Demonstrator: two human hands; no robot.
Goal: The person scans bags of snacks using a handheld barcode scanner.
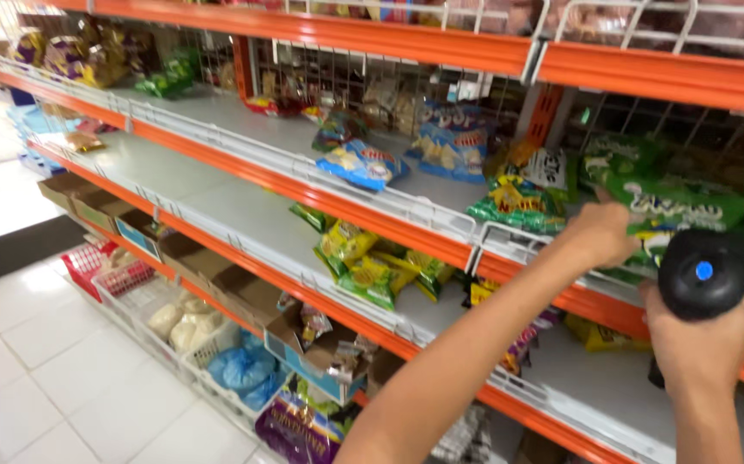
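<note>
My left hand (597, 234) reaches up to the middle shelf and grips the near end of a green snack bag (679, 204) lying there. My right hand (703, 344) holds a black handheld scanner (704, 273) with a blue button on top, raised just in front of the same shelf's rail. The scanner sits right below the green bag. More green and yellow snack bags (522, 202) lie to the left of the gripped one.
Orange-edged grey shelves (243, 163) with white wire rails run away to the left. Blue chip bags (363, 163) lie on the middle shelf, yellow-green bags (372, 271) on the one below. Cardboard boxes (243, 296) and wire baskets (149, 309) line the white tiled floor.
</note>
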